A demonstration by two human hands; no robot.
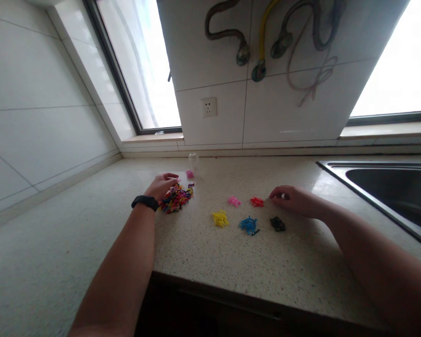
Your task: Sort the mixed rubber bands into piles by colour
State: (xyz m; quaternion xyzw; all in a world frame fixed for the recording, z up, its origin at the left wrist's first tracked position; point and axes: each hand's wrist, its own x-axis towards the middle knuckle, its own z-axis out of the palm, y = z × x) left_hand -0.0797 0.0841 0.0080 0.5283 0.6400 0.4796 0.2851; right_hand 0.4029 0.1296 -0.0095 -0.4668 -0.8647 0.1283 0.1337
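My left hand (164, 186), with a black band on its wrist, is at a heap of mixed-colour small elastic bands (176, 199). Its thumb and fingers are closed together at the heap's upper edge; what they pinch is too small to name. My right hand (290, 199) rests low over the counter, just right of a small red pile (257, 201). Its fingers are curled and pressed together, and their grip is hidden. Around it lie a pink pile (234, 201), a yellow pile (220, 218), a blue pile (248, 225) and a black pile (277, 223).
Behind the heap stand a clear container (193, 160) and a pink piece (190, 174). A steel sink (337, 169) is set into the speckled counter (196, 252) on the right. The counter's front edge runs below the piles. Hoses (228, 33) and a socket (209, 107) are on the wall.
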